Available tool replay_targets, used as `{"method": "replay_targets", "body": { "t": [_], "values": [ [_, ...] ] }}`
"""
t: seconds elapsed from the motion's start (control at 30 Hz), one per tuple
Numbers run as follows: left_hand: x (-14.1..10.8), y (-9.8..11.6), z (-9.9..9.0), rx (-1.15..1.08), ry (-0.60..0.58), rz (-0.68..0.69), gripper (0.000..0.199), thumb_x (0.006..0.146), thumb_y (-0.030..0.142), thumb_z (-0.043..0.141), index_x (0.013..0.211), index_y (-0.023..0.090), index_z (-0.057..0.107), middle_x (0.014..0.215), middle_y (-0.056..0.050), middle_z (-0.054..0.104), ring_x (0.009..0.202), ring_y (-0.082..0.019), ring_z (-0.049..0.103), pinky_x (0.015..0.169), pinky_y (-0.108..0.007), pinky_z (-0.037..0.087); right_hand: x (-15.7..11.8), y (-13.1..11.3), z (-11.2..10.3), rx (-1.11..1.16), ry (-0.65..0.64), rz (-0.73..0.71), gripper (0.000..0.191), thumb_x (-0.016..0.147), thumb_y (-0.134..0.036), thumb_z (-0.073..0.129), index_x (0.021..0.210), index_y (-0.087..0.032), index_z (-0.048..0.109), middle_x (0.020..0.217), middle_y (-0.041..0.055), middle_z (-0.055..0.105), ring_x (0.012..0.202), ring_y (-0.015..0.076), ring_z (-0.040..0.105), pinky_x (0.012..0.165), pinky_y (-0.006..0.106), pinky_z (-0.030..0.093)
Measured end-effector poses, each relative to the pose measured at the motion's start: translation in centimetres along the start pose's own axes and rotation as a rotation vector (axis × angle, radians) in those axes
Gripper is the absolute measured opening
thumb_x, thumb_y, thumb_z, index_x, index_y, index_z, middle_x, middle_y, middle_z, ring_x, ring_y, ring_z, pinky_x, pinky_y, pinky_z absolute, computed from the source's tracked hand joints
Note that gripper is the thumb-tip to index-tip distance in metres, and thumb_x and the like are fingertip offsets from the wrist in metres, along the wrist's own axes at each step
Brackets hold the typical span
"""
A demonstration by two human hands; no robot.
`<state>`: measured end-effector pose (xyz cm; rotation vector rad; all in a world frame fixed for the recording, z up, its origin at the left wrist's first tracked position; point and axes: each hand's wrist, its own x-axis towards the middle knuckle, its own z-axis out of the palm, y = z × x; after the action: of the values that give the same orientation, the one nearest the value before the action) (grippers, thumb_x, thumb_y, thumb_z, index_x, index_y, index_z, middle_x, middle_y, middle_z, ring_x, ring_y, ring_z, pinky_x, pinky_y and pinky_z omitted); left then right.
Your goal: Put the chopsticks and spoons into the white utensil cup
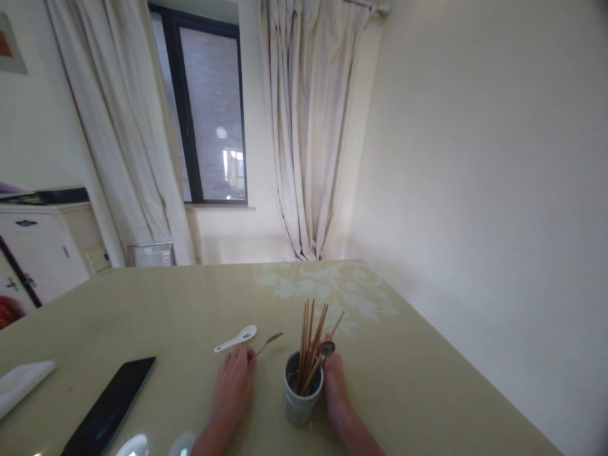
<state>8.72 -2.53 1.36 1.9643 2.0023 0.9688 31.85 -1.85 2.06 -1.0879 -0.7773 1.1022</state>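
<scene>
My left hand (235, 377) rests on the table with its fingers closed on the handle end of a slim metal utensil (270, 340); whether that is a fork or a spoon I cannot tell. Just beyond the fingers lies a white ceramic spoon (236, 339) with a blue mark in its bowl. A grey-white cup (300, 408) stands upright between my hands, holding several wooden chopsticks (310, 339) that lean right. By its right rim shows the dark round bowl of a metal spoon (327, 347). My right hand (336, 380) is close against the cup's right side, its fingers mostly hidden.
A black tablet-like slab (114, 402) lies at the left of the glossy green table (190, 304), with a folded white item (23, 380) farther left. A wall (475, 190) borders the table's right side. Curtains (313, 126) and a window stand behind.
</scene>
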Motion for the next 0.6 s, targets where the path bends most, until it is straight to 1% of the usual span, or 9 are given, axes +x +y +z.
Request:
{"method": "replay_targets", "body": {
  "t": [0.07,0.13,0.2,0.3,0.33,0.4,0.5,0.53,0.6],
  "values": [
    [-0.3,1.2,0.5,-0.232,-0.023,0.010,0.025,0.100,0.034,0.044,0.090,0.024,0.065,0.093,-0.008,0.075,0.091,-0.027,0.070,0.086,-0.040,0.055,-0.2,-0.3,0.0,-0.014,-0.044,0.000,0.058,0.068,-0.075,0.084,0.082,-0.019,0.079,0.078,0.0071,0.080,0.073,0.0285,0.075,0.068,0.037,0.060],
    [-0.9,2.7,1.0,-0.429,-0.053,0.030,0.026,0.099,0.043,0.049,0.089,0.024,0.065,0.090,-0.006,0.074,0.087,-0.027,0.070,0.082,-0.039,0.056,-0.3,-0.6,0.2,-0.009,-0.116,-0.003,0.052,0.066,-0.064,0.090,0.088,-0.018,0.083,0.082,0.0084,0.082,0.075,0.0296,0.076,0.069,0.037,0.060],
    [-1.5,4.0,1.4,-0.560,-0.097,0.046,0.029,0.098,0.048,0.053,0.089,0.024,0.067,0.089,-0.006,0.075,0.085,-0.026,0.070,0.080,-0.038,0.057,-0.5,-0.9,0.3,-0.012,-0.175,-0.013,0.047,0.069,-0.060,0.089,0.084,-0.016,0.083,0.075,0.0079,0.080,0.070,0.0277,0.073,0.065,0.036,0.058],
    [-2.0,4.8,1.8,-0.653,-0.148,0.062,0.034,0.099,0.051,0.055,0.096,0.023,0.072,0.094,-0.009,0.078,0.088,-0.027,0.072,0.080,-0.038,0.059,-0.4,-1.7,0.3,-0.056,-0.174,-0.096,0.044,0.074,-0.060,0.086,0.077,-0.016,0.080,0.068,0.0052,0.076,0.063,0.0237,0.067,0.060,0.032,0.053],
    [-1.9,4.6,1.7,-0.643,-0.138,0.070,0.036,0.100,0.052,0.055,0.100,0.022,0.074,0.099,-0.010,0.079,0.093,-0.028,0.073,0.084,-0.040,0.059,-0.3,-2.1,0.2,-0.078,-0.148,-0.146,0.044,0.076,-0.060,0.084,0.078,-0.017,0.080,0.068,0.0042,0.074,0.062,0.0220,0.064,0.059,0.031,0.052],
    [-1.4,3.5,1.4,-0.541,-0.068,0.100,0.038,0.101,0.051,0.052,0.107,0.023,0.076,0.109,-0.011,0.080,0.107,-0.030,0.073,0.096,-0.046,0.058,0.1,-3.3,-0.4,-0.115,-0.039,-0.249,0.045,0.082,-0.062,0.080,0.083,-0.017,0.080,0.067,0.0018,0.070,0.059,0.0184,0.058,0.055,0.028,0.047],
    [-0.1,0.7,0.3,-0.227,0.106,0.159,0.036,0.103,0.039,0.047,0.113,0.024,0.077,0.123,-0.011,0.079,0.123,-0.033,0.068,0.110,-0.053,0.052,0.9,-5.5,-2.2,-0.133,0.195,-0.366,0.051,0.086,-0.067,0.076,0.086,-0.016,0.078,0.060,-0.0030,0.058,0.055,0.0150,0.050,0.052,0.025,0.041],
    [0.3,-0.3,-0.1,-0.110,0.169,0.162,0.037,0.103,0.034,0.045,0.118,0.025,0.076,0.129,-0.011,0.078,0.125,-0.032,0.067,0.112,-0.053,0.050,1.2,-6.3,-2.9,-0.127,0.262,-0.406,0.052,0.085,-0.068,0.077,0.087,-0.016,0.077,0.059,-0.0041,0.055,0.056,0.0147,0.050,0.052,0.025,0.040],
    [0.6,-2.1,-0.5,0.094,0.241,0.148,0.042,0.104,0.025,0.040,0.131,0.024,0.072,0.139,-0.012,0.075,0.131,-0.031,0.065,0.115,-0.052,0.047,1.6,-7.8,-4.4,-0.066,0.382,-0.496,0.050,0.087,-0.067,0.078,0.091,-0.017,0.075,0.062,-0.0051,0.054,0.057,0.0133,0.049,0.052,0.023,0.039]
  ]
}}
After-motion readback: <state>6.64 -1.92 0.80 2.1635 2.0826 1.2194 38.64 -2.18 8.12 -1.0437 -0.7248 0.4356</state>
